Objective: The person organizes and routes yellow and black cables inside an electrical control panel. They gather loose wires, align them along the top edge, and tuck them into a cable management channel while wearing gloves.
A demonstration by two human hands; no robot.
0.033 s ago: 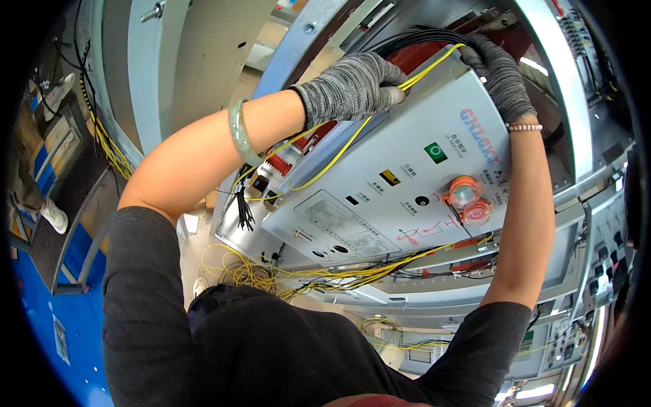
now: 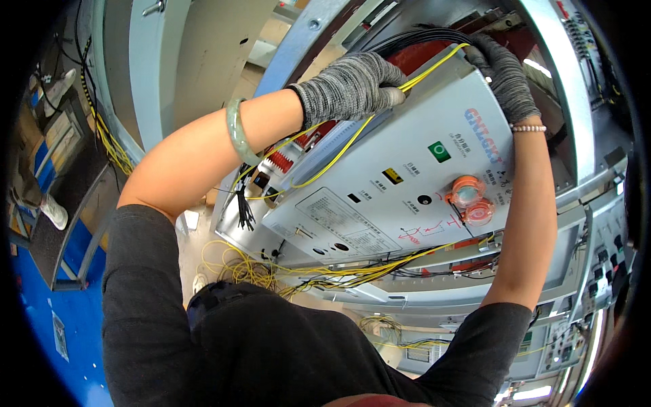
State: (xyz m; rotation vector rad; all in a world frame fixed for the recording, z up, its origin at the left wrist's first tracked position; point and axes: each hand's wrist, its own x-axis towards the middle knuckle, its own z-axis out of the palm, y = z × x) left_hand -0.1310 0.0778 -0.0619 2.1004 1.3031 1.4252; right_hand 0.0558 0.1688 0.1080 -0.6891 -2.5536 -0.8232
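Yellow wires [image 2: 434, 66] run along the upper-left edge of the panel [image 2: 407, 149], long axis slanting up and rightward from the left hand [image 2: 352, 87], its grip clamped on them, to the right hand [image 2: 507, 78] at the top corner, whose grip, fingertips largely hidden, cannot be judged.

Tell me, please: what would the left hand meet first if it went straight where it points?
Beyond its held yellow wires, likely the grey panel; depth is unclear, so it might instead reach the right hand.
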